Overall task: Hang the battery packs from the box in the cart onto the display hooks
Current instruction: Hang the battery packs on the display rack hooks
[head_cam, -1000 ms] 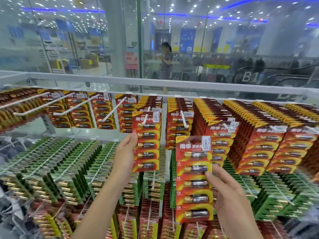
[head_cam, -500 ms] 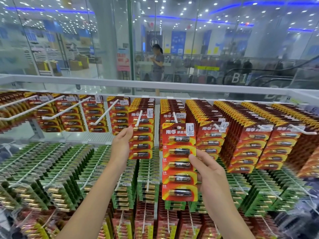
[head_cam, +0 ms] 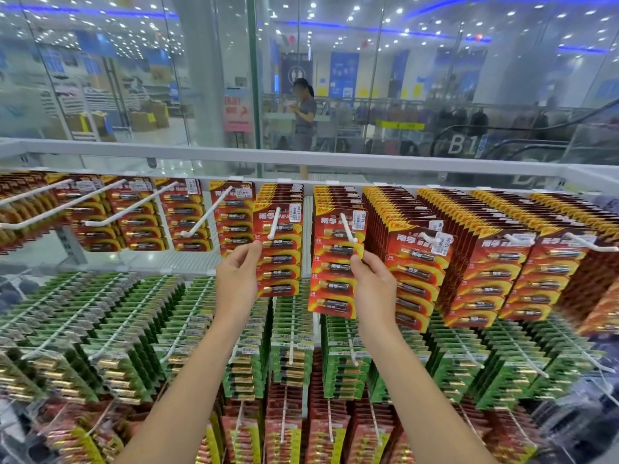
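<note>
A shop display rack fills the lower half of the view, seen from the head of the person stocking it. Two bare arms reach forward, hands apart.

The left hand (head_cam: 237,279) pinches the left edge of a red battery pack (head_cam: 279,252) that hangs at the front of a white hook (head_cam: 274,224). The right hand (head_cam: 373,286) grips the right edge of a second red pack (head_cam: 335,262), thumb on its front and fingers behind. This second pack is threaded on the next hook (head_cam: 347,227) to the right and hangs slightly tilted. The two packs sit side by side near the middle of the top row, with a narrow gap between them.

The top row holds many more red packs on long white hooks. The hooks to the right are crowded and those to the left are only part filled. Below them runs a dense row of green packs (head_cam: 134,329), and beneath that another row of red packs (head_cam: 291,430).

A white rail (head_cam: 301,159) caps the rack. Behind it stands a glass wall (head_cam: 100,78), and through it a bright shop floor with blue ceiling lights and many small white ones. A person (head_cam: 304,112) stands beyond the glass. To the right, a sign reads "B1" (head_cam: 462,145) beside an escalator.
</note>
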